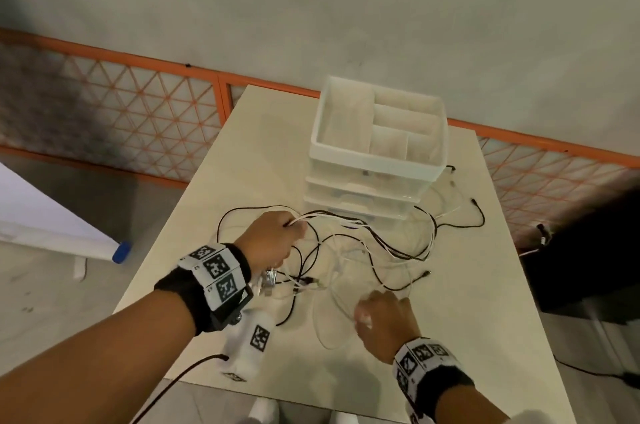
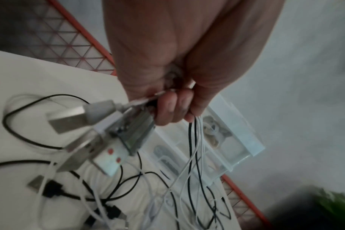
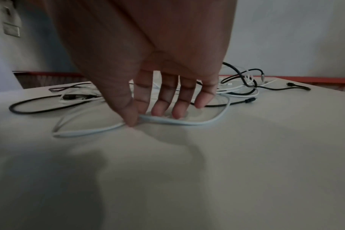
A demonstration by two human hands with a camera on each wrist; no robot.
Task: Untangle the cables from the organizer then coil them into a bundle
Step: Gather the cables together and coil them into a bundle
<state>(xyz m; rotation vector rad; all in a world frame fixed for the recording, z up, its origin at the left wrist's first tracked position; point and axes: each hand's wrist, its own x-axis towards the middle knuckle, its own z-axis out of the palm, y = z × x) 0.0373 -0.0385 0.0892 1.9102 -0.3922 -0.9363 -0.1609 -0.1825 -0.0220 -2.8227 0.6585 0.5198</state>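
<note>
A tangle of black and white cables [image 1: 367,250] lies on the pale table [image 1: 467,337] in front of the white drawer organizer [image 1: 377,146]. My left hand [image 1: 277,236] grips a bunch of these cables in its fist above the table. In the left wrist view the curled fingers [image 2: 173,109] hold the strands, and several USB plugs [image 2: 69,119] stick out below the fist. My right hand [image 1: 377,316] reaches down to the table nearer me. Its thumb and forefinger [image 3: 138,118] pinch a white cable [image 3: 187,123] that lies in a loop.
A white cylinder with a black-and-white tag [image 1: 252,344] lies at the table's near left edge. An orange lattice barrier [image 1: 138,118] runs behind the table. A dark bulky object [image 1: 588,250] stands to the right. Loose plug ends [image 1: 476,203] lie right of the organizer [image 2: 236,140].
</note>
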